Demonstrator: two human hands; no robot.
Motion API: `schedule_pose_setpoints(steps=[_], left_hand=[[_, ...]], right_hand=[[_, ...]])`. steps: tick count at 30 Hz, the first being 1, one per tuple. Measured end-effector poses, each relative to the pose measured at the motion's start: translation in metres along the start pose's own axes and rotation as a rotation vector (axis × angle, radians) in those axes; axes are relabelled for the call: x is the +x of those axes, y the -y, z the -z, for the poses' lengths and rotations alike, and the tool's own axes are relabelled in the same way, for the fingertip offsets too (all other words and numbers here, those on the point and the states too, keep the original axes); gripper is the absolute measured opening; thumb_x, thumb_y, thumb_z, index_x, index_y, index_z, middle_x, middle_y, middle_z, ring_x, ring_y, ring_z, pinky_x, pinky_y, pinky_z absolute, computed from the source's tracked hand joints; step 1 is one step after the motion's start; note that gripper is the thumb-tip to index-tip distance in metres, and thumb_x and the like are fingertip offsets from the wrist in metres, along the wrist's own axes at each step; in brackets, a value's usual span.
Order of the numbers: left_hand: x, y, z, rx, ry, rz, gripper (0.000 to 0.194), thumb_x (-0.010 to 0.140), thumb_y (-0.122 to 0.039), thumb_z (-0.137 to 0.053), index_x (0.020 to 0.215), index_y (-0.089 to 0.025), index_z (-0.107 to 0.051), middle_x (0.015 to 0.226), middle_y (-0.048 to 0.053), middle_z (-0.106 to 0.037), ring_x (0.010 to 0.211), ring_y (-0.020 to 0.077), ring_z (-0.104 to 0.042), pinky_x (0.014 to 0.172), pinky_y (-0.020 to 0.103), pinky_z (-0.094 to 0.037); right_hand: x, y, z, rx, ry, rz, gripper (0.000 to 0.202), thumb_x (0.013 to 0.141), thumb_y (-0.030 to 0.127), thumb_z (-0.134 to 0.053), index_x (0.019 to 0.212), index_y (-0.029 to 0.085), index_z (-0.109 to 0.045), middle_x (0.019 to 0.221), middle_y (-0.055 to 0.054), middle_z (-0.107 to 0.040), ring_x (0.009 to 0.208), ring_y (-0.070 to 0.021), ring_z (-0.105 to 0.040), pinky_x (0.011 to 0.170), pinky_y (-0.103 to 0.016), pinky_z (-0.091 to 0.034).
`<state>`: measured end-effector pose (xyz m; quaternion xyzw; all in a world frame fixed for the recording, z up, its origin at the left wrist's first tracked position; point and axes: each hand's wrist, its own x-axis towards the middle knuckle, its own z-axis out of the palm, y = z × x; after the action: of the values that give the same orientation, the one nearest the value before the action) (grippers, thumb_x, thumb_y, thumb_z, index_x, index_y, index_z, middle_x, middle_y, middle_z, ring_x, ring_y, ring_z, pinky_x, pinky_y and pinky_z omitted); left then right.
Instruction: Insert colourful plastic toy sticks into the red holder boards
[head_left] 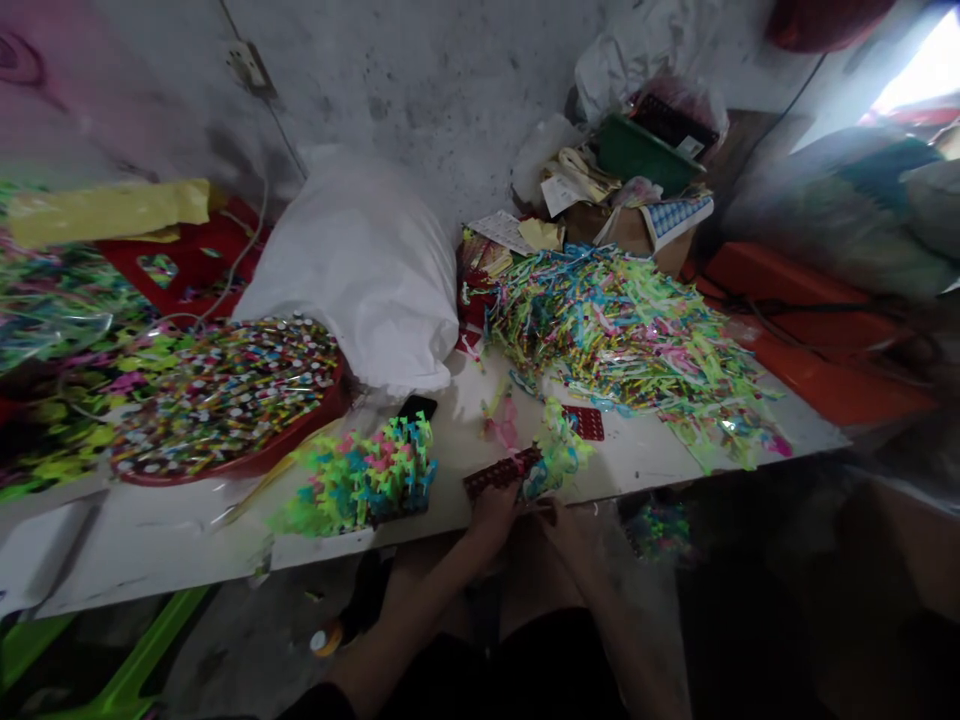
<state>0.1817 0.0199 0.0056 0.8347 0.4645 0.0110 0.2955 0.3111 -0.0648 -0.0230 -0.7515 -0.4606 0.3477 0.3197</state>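
Lying just beyond the left hand (495,512), at lower centre of my view, is the dark red rack (495,476), its long axis slanting gently up from left to right. I see the left fingers closed over its near side, so that hand is nearer. The right hand (574,530) sits a little to the right, at the front edge of the tabletop (451,468); its fingers are bent, but I cannot tell whether they pinch anything. A tuft (556,450) of green, yellow and blue plastic meets the rack's right end, just above the right fingers.

That front edge passes close under the 2 hands, so I judge the near side to have the least margin. Left of the rack, a bare strip parts it from a dense batch (360,475) of figures, with a phone (418,408) behind. Just above lies a pink piece (508,422); beyond the tuft, a red plate (586,423). The big pile (615,325) bounds the upper right, a white sack (367,260) the upper left.
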Motion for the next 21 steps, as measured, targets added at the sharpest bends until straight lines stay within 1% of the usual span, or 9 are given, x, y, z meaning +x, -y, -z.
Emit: schedule_pose_setpoints(steps=[3,5,7,9,13,17,19,21], left_hand=[[0.000,-0.003,-0.001,0.041,0.010,-0.054,0.025,0.086,-0.026,-0.051,0.107,-0.018,-0.061,0.100,0.010,-0.067,0.095,0.0253,-0.060,0.085,0.033,-0.040],[0.000,-0.006,-0.003,0.059,0.010,-0.080,0.024,0.087,-0.028,-0.051,0.104,-0.018,-0.062,0.098,0.011,-0.068,0.094,0.0257,-0.060,0.085,0.033,-0.040],[0.003,-0.010,-0.006,0.069,0.002,-0.095,0.024,0.087,-0.029,-0.050,0.103,-0.017,-0.063,0.097,0.012,-0.068,0.094,0.0265,-0.060,0.085,0.034,-0.040],[0.009,-0.015,-0.010,0.071,-0.004,-0.106,0.025,0.088,-0.030,-0.049,0.105,-0.017,-0.063,0.096,0.012,-0.068,0.094,0.0265,-0.060,0.084,0.034,-0.041],[0.030,-0.036,-0.020,0.055,-0.014,-0.109,0.027,0.088,-0.030,-0.049,0.106,-0.015,-0.062,0.097,0.014,-0.068,0.094,0.0265,-0.061,0.086,0.036,-0.041],[0.049,-0.060,-0.030,0.005,-0.027,-0.132,0.029,0.084,-0.031,-0.055,0.105,-0.012,-0.062,0.096,0.015,-0.068,0.093,0.0277,-0.062,0.085,0.038,-0.043],[0.053,-0.066,-0.030,-0.037,-0.029,-0.181,0.034,0.081,-0.035,-0.060,0.106,-0.012,-0.062,0.099,0.013,-0.068,0.093,0.0262,-0.062,0.084,0.035,-0.044],[0.054,-0.064,-0.027,-0.081,-0.030,-0.244,0.040,0.078,-0.038,-0.062,0.110,-0.015,-0.061,0.104,0.008,-0.068,0.094,0.0218,-0.062,0.082,0.029,-0.046]], right_hand=[[0.005,-0.008,-0.003,0.058,-0.031,-0.027,0.019,0.080,0.024,-0.048,0.094,0.018,-0.059,0.092,-0.007,-0.071,0.087,-0.0182,-0.066,0.079,-0.029,-0.048],[0.007,-0.013,-0.004,0.085,-0.041,-0.027,0.019,0.080,0.027,-0.048,0.093,0.018,-0.059,0.090,-0.007,-0.071,0.085,-0.0183,-0.067,0.077,-0.029,-0.049],[0.008,-0.017,-0.005,0.101,-0.048,-0.015,0.020,0.080,0.029,-0.048,0.093,0.018,-0.058,0.088,-0.007,-0.071,0.083,-0.0187,-0.067,0.075,-0.029,-0.049],[0.009,-0.022,-0.005,0.118,-0.051,0.009,0.021,0.079,0.027,-0.048,0.095,0.018,-0.057,0.089,-0.007,-0.070,0.083,-0.0188,-0.067,0.076,-0.030,-0.050],[0.008,-0.030,-0.001,0.065,-0.083,0.013,0.024,0.080,0.027,-0.043,0.097,0.019,-0.058,0.091,-0.008,-0.070,0.087,-0.0194,-0.066,0.077,-0.031,-0.050],[0.003,-0.034,0.008,-0.028,-0.129,0.009,0.028,0.081,0.029,-0.041,0.098,0.019,-0.061,0.090,-0.008,-0.071,0.085,-0.0221,-0.066,0.074,-0.033,-0.050],[0.000,-0.037,0.013,-0.024,-0.145,0.007,0.030,0.082,0.031,-0.041,0.099,0.020,-0.062,0.085,-0.008,-0.071,0.080,-0.0224,-0.067,0.070,-0.033,-0.051],[-0.004,-0.040,0.017,-0.006,-0.146,0.007,0.031,0.083,0.035,-0.040,0.097,0.020,-0.063,0.078,-0.006,-0.070,0.075,-0.0218,-0.067,0.064,-0.031,-0.051]])
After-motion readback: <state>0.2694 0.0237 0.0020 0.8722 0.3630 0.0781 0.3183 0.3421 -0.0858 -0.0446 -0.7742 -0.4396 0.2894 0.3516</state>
